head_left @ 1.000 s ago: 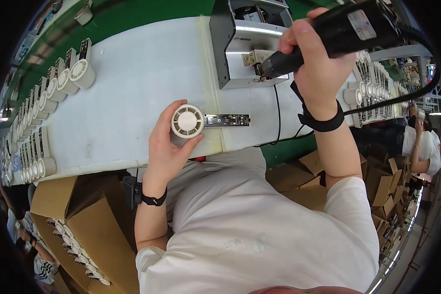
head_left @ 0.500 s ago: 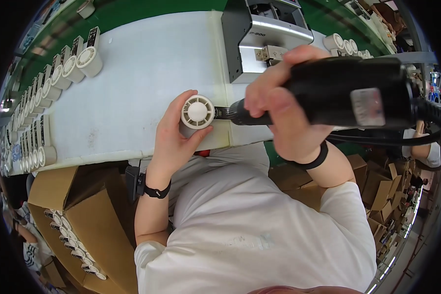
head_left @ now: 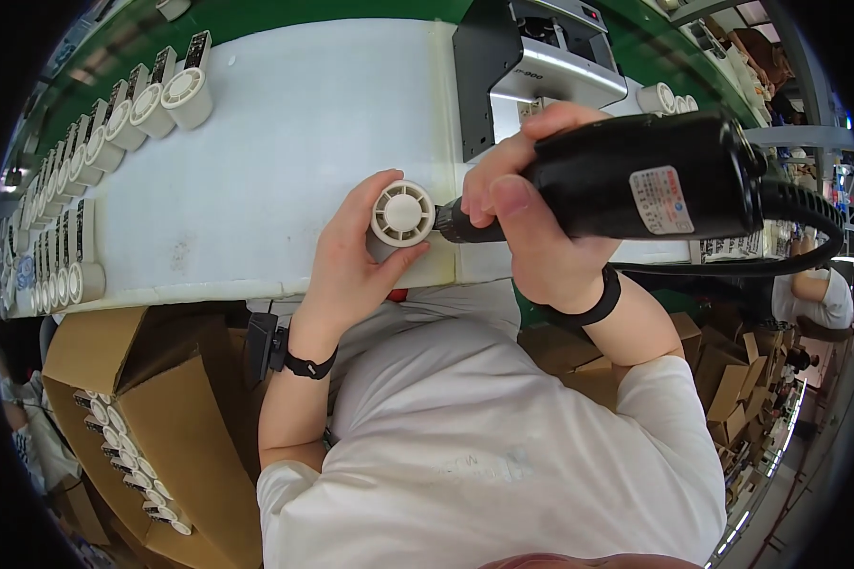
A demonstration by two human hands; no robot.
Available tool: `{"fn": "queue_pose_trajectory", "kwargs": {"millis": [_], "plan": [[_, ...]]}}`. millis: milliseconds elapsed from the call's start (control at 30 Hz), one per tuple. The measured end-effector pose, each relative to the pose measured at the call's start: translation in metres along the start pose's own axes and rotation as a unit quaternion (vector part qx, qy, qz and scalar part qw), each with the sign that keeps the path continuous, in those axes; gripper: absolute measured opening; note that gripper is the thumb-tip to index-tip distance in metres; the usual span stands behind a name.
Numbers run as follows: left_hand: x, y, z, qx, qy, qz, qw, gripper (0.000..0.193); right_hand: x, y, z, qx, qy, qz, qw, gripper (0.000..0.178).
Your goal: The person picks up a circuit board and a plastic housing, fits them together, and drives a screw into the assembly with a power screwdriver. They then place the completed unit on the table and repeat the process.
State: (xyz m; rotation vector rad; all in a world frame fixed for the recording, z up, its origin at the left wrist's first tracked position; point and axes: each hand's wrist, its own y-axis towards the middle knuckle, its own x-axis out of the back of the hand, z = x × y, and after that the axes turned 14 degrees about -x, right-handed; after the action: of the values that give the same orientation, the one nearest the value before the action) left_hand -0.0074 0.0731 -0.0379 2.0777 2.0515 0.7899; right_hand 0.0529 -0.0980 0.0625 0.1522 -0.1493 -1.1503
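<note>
My left hand (head_left: 351, 251) grips a white round plastic part (head_left: 402, 213) with a slotted, wheel-like face, thumb and fingers around its sides. The face points up toward me. In my right hand (head_left: 550, 232) is a thick black corded power tool (head_left: 626, 161), held nearly level with its narrow ribbed end toward the left. That end meets the right side of the white part, where a short dark piece shows; whether they touch I cannot tell. My right fingers wrap the tool's front, and its cable loops behind it on the right.
Rows of similar white parts with dark strips (head_left: 188, 98) stand along the left of the white table (head_left: 285, 104). A grey-black machine (head_left: 541, 71) sits at the back. Below left, an open cardboard box (head_left: 176, 427) holds more white parts. More boxes (head_left: 721, 389) and people are on the right.
The tool's narrow end has come closer to the white part, hiding most of the dark piece between them. The tool's body has shifted left. The view has shifted slightly.
</note>
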Motion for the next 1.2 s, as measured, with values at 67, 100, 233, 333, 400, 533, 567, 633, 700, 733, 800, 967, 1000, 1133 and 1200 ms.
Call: {"fn": "queue_pose_trajectory", "kwargs": {"millis": [67,100,233,333,400,533,567,633,700,733,800,967,1000,1133,1200], "plan": [[0.006,0.001,-0.003,-0.007,0.013,0.001,1.000,0.070,-0.004,0.000,0.002,0.008,0.025,0.016,1.000,0.038],[0.007,0.000,-0.005,-0.005,0.031,-0.005,0.999,0.070,-0.009,0.001,0.002,0.018,0.047,0.032,0.998,0.038],[0.004,-0.003,-0.002,-0.039,0.066,0.012,0.997,0.068,-0.016,-0.006,0.005,0.010,0.062,-0.007,0.998,0.035],[-0.005,-0.005,0.006,-0.065,0.045,0.004,0.997,0.070,-0.016,-0.014,-0.005,0.006,0.081,-0.016,0.997,0.033],[-0.006,-0.010,0.008,-0.073,0.072,-0.012,0.995,0.072,-0.017,-0.015,-0.008,0.001,0.101,-0.030,0.994,0.030],[-0.008,-0.014,0.009,-0.079,0.065,-0.010,0.995,0.072,-0.011,-0.010,-0.016,-0.009,0.101,-0.023,0.995,0.033],[-0.008,-0.014,0.008,-0.074,0.055,-0.009,0.996,0.072,-0.011,-0.009,-0.014,0.000,0.108,-0.012,0.994,0.033],[-0.003,-0.016,0.004,-0.076,0.057,-0.014,0.995,0.072,-0.005,-0.006,-0.010,-0.019,0.103,-0.027,0.994,0.034],[0.000,-0.021,-0.001,-0.051,0.070,-0.002,0.996,0.071,0.004,-0.004,-0.007,-0.020,0.105,-0.019,0.994,0.035],[0.003,-0.022,-0.002,-0.038,0.074,0.004,0.997,0.070,0.013,-0.008,-0.002,0.003,0.175,-0.033,0.984,0.034],[0.018,-0.033,-0.016,-0.006,0.085,-0.022,0.996,0.068,0.035,-0.019,0.011,0.049,0.274,-0.060,0.959,0.032],[0.090,-0.078,-0.033,0.116,0.059,-0.302,0.945,0.061,0.102,-0.052,0.003,0.046,0.353,-0.099,0.929,0.028],[0.108,-0.089,-0.011,0.088,0.111,-0.390,0.910,0.061,0.109,-0.055,-0.002,0.007,0.362,-0.152,0.920,0.025],[0.179,-0.080,0.011,0.105,0.313,-0.538,0.776,0.062,0.138,-0.066,-0.034,-0.104,0.384,-0.287,0.872,0.018],[0.208,-0.081,0.036,0.101,0.343,-0.558,0.748,0.063,0.150,-0.069,-0.051,-0.159,0.398,-0.334,0.839,0.015]]}}
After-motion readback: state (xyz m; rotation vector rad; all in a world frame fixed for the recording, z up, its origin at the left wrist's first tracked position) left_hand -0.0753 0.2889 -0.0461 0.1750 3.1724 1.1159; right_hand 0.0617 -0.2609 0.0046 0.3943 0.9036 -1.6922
